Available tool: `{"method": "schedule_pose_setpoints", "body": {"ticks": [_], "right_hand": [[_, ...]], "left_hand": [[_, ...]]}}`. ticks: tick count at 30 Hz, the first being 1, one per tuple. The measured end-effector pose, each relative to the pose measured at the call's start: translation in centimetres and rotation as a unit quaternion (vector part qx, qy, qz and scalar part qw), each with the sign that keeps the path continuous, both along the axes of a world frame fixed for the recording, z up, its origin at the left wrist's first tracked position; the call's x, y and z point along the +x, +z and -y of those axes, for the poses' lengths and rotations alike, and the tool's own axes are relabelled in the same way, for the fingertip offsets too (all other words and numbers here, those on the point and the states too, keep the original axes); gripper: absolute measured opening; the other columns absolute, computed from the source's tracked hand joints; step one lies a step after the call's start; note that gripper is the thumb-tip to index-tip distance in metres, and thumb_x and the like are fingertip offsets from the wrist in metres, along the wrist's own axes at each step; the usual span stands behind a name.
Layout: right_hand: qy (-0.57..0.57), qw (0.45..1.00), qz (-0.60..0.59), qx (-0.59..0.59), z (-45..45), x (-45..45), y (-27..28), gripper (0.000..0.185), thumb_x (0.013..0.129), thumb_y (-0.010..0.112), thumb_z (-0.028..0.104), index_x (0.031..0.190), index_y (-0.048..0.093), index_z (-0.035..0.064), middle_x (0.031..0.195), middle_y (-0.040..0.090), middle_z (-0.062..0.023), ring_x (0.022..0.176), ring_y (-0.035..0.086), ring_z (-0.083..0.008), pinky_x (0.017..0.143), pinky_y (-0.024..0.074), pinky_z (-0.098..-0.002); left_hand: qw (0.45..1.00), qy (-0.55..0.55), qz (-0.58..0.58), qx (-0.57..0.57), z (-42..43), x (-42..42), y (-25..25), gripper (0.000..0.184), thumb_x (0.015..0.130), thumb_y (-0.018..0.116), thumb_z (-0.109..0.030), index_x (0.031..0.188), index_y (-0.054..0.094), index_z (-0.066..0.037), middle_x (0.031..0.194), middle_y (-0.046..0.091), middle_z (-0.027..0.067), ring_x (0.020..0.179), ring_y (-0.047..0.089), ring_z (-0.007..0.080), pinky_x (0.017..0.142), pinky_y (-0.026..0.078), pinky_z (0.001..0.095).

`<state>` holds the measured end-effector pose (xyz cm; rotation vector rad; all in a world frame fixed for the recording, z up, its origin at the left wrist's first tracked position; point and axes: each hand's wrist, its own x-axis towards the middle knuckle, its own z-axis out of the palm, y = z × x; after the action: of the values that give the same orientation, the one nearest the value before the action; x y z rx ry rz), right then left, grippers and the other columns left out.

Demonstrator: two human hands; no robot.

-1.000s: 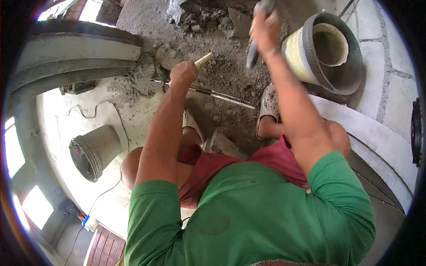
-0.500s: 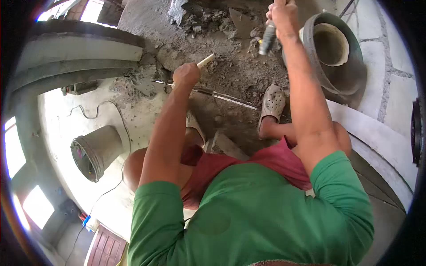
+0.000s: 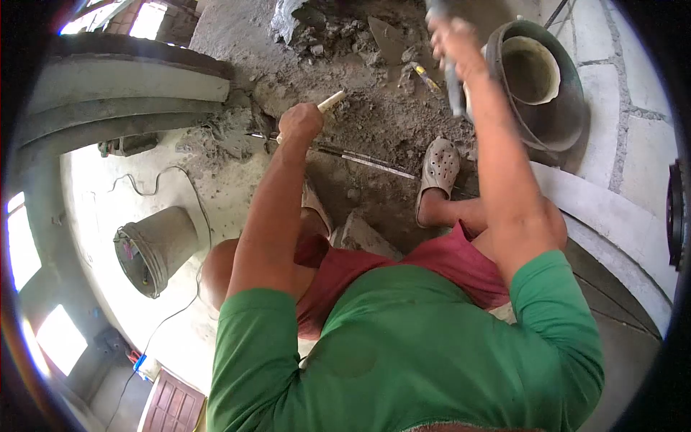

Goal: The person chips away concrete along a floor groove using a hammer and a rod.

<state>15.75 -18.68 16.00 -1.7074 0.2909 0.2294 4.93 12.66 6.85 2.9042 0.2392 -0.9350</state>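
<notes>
My left hand (image 3: 300, 122) is closed around a pale, straight stick (image 3: 332, 101), which pokes out past the fist over rough, broken mortar (image 3: 360, 119). Raised at the top right, my right hand (image 3: 458, 47) grips a grey-handled tool (image 3: 454, 97); motion blurs it, and its far end runs to the frame's top edge, so its kind is unclear. Just left of it on the rubble lies a slim yellow-and-grey tool (image 3: 427, 78). A flat triangular blade, like a trowel's (image 3: 387, 39), rests farther up. Below my left hand is a long dark-and-white strip (image 3: 378, 165).
To the right, a large dark tub (image 3: 507, 119) holds a pale-rimmed bucket (image 3: 554, 79), beside a block wall (image 3: 608, 93). Another bucket (image 3: 176, 234) lies tilted at left, near a cable (image 3: 198, 187). Curved steps (image 3: 137, 111) stand upper left. My clog (image 3: 440, 169) is on the rubble.
My right hand has shifted slightly down, and the grey-handled tool has swung lower and to the right. The yellow-and-grey tool is now more exposed. My left hand stays almost in place.
</notes>
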Motion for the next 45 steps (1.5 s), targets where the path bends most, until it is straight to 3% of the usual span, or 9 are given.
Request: {"method": "schedule_pose_setpoints", "body": {"ticks": [3,7,10,24,27,30,36,41,45], "right_hand": [[-0.13,0.984,0.12,0.027,-2.9,1.2,9.2,0.041,0.099,0.056,0.038,0.114,0.053,-0.0001,0.071,0.052,-0.0042,0.055,0.047,-0.0152,0.047,0.0395,-0.0301],[-0.111,0.973,0.164,-0.122,-6.4,-3.3,-5.7,0.06,0.096,0.053,0.043,0.128,0.049,-0.0073,0.102,0.056,-0.0273,0.094,0.055,-0.0368,0.081,0.0435,-0.0431],[0.384,0.866,-0.153,-0.282,-7.4,-11.8,-14.6,0.065,0.091,0.058,0.043,0.129,0.056,-0.0094,0.121,0.058,-0.0358,0.116,0.059,-0.045,0.099,0.046,-0.0484],[-0.133,0.988,0.073,-0.032,-3.8,0.1,6.2,0.031,0.096,0.063,0.031,0.1,0.053,0.0021,0.062,0.05,0.0014,0.046,0.045,-0.0105,0.039,0.0383,-0.0277],[-0.116,0.973,0.155,-0.123,-5.0,-2.2,-1.9,0.043,0.089,0.066,0.041,0.081,0.056,0.0001,0.058,0.058,-0.007,0.04,0.054,-0.0158,0.04,0.0447,-0.033],[0.179,0.938,-0.031,-0.295,-7.1,-10.8,-15.3,0.055,0.09,0.055,0.041,0.107,0.065,-0.0105,0.106,0.064,-0.036,0.101,0.065,-0.0461,0.089,0.051,-0.048],[0.159,0.948,-0.173,-0.217,-2.2,-6.5,-8.2,0.059,0.081,0.071,0.039,0.113,0.063,-0.0103,0.102,0.07,-0.0233,0.09,0.069,-0.0312,0.08,0.0543,-0.0425],[0.028,0.991,0.07,0.115,2.5,3.7,-2.6,0.03,0.092,0.066,0.034,0.09,0.056,0.0053,0.075,0.06,-0.0026,0.053,0.052,-0.0122,0.042,0.0396,-0.0296],[-0.171,0.978,0.12,0.0,-4.0,0.9,3.0,0.029,0.093,0.064,0.029,0.096,0.055,0.0023,0.069,0.056,-0.0025,0.05,0.051,-0.0126,0.04,0.0396,-0.0296]], "left_hand": [[1.0,-0.023,0.018,0.0,-0.3,-0.3,-0.4,0.029,0.093,0.056,-0.029,0.108,0.075,-0.012,0.109,0.072,0.013,0.104,0.069,0.0314,0.087,0.055,0.0427],[1.0,-0.016,0.012,0.005,-0.3,0.0,-0.3,0.03,0.093,0.057,-0.031,0.108,0.075,-0.013,0.109,0.072,0.013,0.103,0.069,0.0317,0.087,0.055,0.0431],[1.0,-0.027,-0.011,0.009,-0.4,-0.2,-0.8,0.029,0.093,0.057,-0.031,0.107,0.075,-0.013,0.107,0.073,0.0135,0.101,0.07,0.0325,0.085,0.055,0.044],[0.988,-0.099,0.117,-0.022,-0.6,-3.1,-0.5,0.025,0.092,0.056,-0.023,0.098,0.074,-0.006,0.093,0.073,0.0154,0.088,0.072,0.0333,0.077,0.057,0.0434],[0.989,-0.104,0.106,-0.008,-0.7,-2.3,-0.9,0.024,0.091,0.056,-0.021,0.098,0.074,-0.007,0.092,0.073,0.0153,0.087,0.072,0.0329,0.076,0.057,0.0435],[0.99,-0.103,0.101,-0.009,-0.7,-1.9,-1.3,0.025,0.092,0.055,-0.021,0.099,0.074,-0.007,0.093,0.074,0.0149,0.087,0.072,0.0323,0.076,0.057,0.0431],[0.989,-0.108,0.102,-0.002,-0.6,-1.7,-0.9,0.025,0.093,0.054,-0.021,0.098,0.074,-0.008,0.094,0.074,0.0137,0.089,0.072,0.0315,0.077,0.057,0.0432],[0.99,-0.095,0.109,0.002,-0.6,-1.8,-1.5,0.025,0.094,0.053,-0.022,0.095,0.074,-0.009,0.093,0.074,0.0141,0.087,0.072,0.0314,0.075,0.057,0.0436],[0.992,-0.099,0.082,-0.002,-0.5,-1.6,-0.8,0.025,0.094,0.054,-0.023,0.097,0.074,-0.009,0.097,0.074,0.0138,0.091,0.072,0.0307,0.078,0.057,0.043]]}}
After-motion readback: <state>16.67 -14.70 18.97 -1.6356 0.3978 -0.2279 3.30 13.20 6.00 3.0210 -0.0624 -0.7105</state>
